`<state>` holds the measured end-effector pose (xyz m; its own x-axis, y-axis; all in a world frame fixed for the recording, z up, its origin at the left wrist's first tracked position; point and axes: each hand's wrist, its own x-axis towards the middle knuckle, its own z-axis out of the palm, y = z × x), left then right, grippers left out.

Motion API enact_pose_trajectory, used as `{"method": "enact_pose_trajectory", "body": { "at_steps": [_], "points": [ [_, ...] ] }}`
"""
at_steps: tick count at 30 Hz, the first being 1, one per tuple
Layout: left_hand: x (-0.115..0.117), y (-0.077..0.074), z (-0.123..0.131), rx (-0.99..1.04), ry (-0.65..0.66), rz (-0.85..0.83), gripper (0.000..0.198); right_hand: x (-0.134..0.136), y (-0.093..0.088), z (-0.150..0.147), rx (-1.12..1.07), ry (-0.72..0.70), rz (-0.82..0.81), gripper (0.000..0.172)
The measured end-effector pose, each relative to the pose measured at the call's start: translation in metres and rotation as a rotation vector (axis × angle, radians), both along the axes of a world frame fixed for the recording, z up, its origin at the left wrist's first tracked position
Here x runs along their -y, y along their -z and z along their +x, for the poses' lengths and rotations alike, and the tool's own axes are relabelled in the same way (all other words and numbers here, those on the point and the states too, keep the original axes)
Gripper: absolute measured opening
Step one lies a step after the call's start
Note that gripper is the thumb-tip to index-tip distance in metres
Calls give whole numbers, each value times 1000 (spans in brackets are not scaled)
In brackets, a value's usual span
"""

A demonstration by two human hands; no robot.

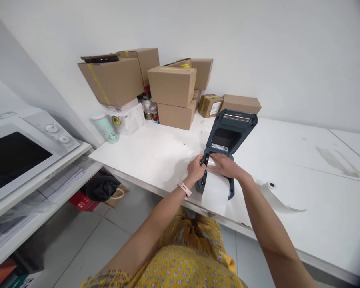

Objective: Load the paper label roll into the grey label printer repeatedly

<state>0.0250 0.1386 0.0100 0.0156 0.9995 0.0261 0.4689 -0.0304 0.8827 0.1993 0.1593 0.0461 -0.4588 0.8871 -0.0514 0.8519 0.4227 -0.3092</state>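
A dark blue-grey label printer (226, 138) sits near the front edge of the white table (288, 168) with its lid tipped up and back. A strip of white paper (215, 192) hangs out of its front over the table edge. My left hand (195, 170), a pink band on its wrist, is curled against the printer's left side at the hinge. My right hand (225, 165) lies over the paper roll inside the open bay, fingers bent onto it.
Several cardboard boxes (171, 85) are stacked at the back left against the wall, with a mint tumbler (104, 126) beside them. A loose paper roll (271, 192) lies right of the printer. A white microwave (21, 148) stands on a shelf at left.
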Motion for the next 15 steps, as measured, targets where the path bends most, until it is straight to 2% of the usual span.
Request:
{"method": "enact_pose_trajectory", "body": {
  "at_steps": [4,8,11,15],
  "points": [
    [0,2,0,19,-3,-14,55,63,21,-2,-260,-55,187,45],
    [0,4,1,22,-7,-4,55,115,43,-12,-258,1,406,40],
    [-2,7,1,32,-8,12,54,134,50,-22,-211,49,527,41],
    [-1,9,0,109,7,20,50,142,53,-29,-181,86,593,41]
  ]
}}
